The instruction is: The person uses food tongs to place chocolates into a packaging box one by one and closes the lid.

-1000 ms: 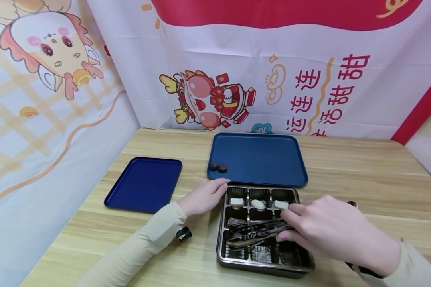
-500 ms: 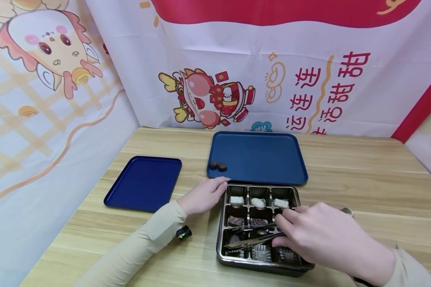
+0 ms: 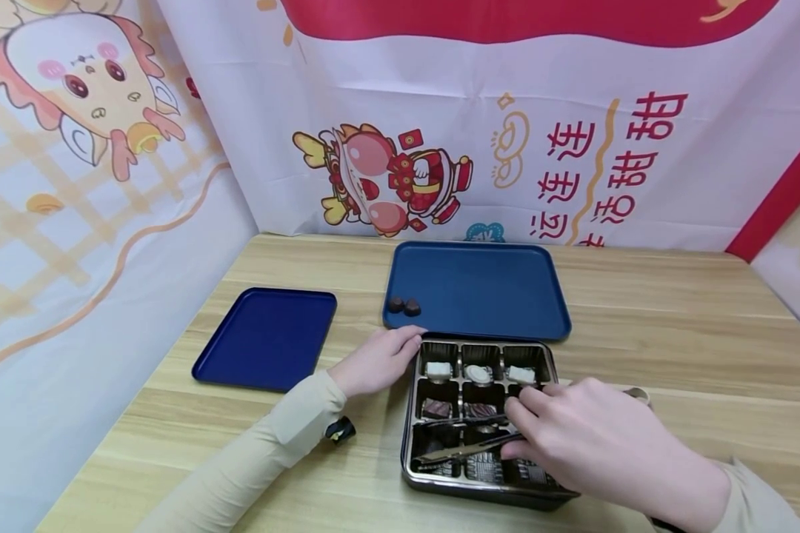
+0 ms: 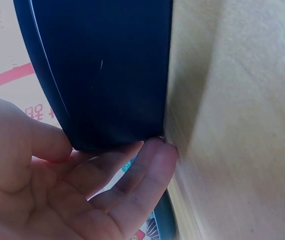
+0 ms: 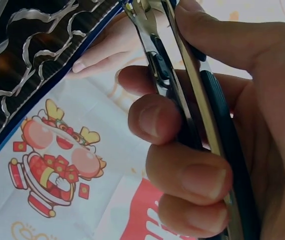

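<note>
A black box (image 3: pixel 483 485) divided into compartments sits before me. White chocolates (image 3: pixel 478 374) fill its far row, and striped dark chocolates (image 3: pixel 436 408) show in the middle row. My left hand (image 3: pixel 380 360) holds the box's far left corner, thumb at the rim and fingertips along the dark wall (image 4: pixel 107 75). With curled fingers my right hand (image 3: pixel 573 426) grips metal tongs (image 3: pixel 463 450), whose arms stand apart over the near left compartment. Something dark lies there, partly hidden by the tongs. The right hand covers part of the box's right side.
Behind the box lies a large blue tray (image 3: pixel 487 289) with two dark chocolates (image 3: pixel 412 307) at its near left corner. A smaller dark blue tray (image 3: pixel 267 337) is at the left. A printed cloth (image 3: pixel 400 66) hangs along the table's back.
My right hand has shifted slightly left and nearer. The tongs' arms have spread, and their tips have come down toward the near row, uncovering the striped chocolates. My left hand stays at the box.
</note>
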### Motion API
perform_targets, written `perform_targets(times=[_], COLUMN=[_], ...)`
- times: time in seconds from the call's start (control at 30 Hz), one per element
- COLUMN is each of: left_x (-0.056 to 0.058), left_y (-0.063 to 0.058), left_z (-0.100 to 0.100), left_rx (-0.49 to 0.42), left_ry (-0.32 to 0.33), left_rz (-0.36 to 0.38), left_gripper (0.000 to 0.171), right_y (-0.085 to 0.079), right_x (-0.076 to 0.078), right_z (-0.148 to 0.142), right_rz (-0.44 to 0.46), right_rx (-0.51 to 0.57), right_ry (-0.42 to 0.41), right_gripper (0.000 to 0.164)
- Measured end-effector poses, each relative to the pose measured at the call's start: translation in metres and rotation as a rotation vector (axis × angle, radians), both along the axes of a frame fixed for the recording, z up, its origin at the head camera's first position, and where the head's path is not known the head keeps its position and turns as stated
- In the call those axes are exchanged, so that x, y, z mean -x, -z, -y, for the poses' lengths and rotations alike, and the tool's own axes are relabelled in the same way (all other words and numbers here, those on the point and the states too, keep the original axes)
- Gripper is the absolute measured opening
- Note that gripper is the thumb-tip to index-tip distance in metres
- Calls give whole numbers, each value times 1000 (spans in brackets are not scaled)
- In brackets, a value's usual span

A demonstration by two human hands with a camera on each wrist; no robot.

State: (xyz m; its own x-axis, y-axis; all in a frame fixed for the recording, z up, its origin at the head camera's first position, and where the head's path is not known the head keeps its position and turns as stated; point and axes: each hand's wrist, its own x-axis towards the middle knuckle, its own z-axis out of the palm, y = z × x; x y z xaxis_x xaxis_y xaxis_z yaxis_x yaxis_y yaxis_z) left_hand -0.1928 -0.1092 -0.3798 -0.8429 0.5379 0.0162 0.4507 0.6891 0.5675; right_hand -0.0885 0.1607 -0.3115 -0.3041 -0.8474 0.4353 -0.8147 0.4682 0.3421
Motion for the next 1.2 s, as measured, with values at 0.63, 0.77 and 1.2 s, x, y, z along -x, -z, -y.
perform_targets(times=[0.63,0.77,1.2], left_x=[0,-2,-2], left_y=[-1,0,0], left_z=[0,0,-1], left_rx=[10,15,9], left_ry=[2,-6,2], left_rz=[0,0,-4], left_gripper=[40,40,40], right_y=[-11,-10,5], right_x=[17,28,76], right_z=[-18,-26,-60], right_rz=[45,72,159], right_rx=[122,119,170], right_ry=[38,71,190], right_gripper=[44,43,32])
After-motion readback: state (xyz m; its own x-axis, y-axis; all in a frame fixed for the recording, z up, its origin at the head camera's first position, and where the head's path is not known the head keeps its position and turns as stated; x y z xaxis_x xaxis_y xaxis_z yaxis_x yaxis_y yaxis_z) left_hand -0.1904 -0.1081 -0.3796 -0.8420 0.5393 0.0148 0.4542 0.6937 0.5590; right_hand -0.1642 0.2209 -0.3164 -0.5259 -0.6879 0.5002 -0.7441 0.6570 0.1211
